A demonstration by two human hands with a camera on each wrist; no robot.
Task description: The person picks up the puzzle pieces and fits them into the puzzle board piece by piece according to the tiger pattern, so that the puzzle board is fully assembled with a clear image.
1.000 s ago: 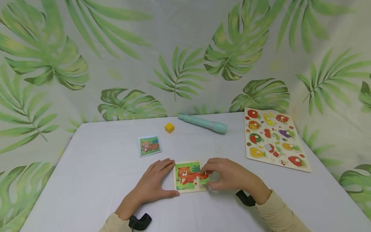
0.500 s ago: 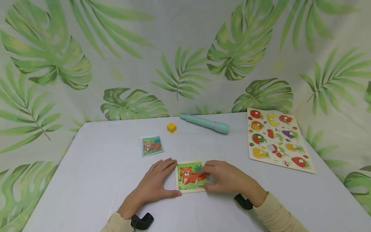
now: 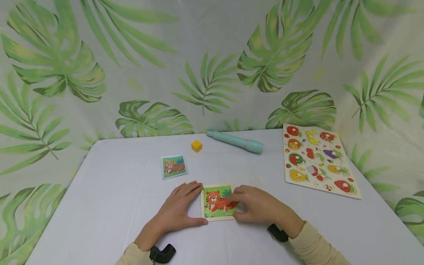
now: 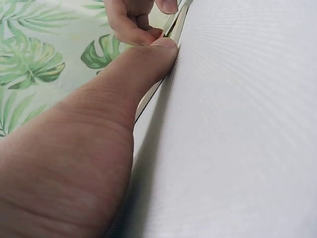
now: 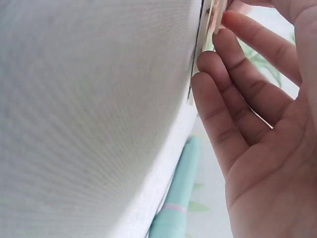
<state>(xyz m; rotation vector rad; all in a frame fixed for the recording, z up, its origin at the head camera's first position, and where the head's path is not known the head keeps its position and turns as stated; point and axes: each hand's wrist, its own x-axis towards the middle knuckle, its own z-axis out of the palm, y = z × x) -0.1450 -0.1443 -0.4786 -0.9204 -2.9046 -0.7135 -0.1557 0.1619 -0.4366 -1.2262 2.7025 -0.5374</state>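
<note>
In the head view a square tiger jigsaw puzzle (image 3: 214, 200) in a pale wooden tray (image 3: 215, 218) lies on the table between the hands. My left hand (image 3: 179, 206) rests at the tray's left side, fingers straight at the upper corner and thumb along the near edge. The thumb's tip touches the tray's rim in the left wrist view. My right hand (image 3: 253, 204) pinches a puzzle piece (image 3: 230, 210) with orange and green print over the tray's lower right. In the right wrist view this piece stands slightly tilted above the tray, partly hidden by the fingers.
A tiger picture card (image 3: 174, 166) lies beyond the left hand. Farther back are a yellow cube (image 3: 197, 146) and a mint-green tapered stick (image 3: 236, 141). On the right lies a fruit peg puzzle board (image 3: 319, 162). A leaf-patterned cloth (image 3: 212, 73) hangs behind the white table (image 3: 116, 184).
My right hand has brought the piece left and down into the tray's lower right, closing the gap beside the tiger. The left hand keeps its place at the tray; the view shifted slightly.
</note>
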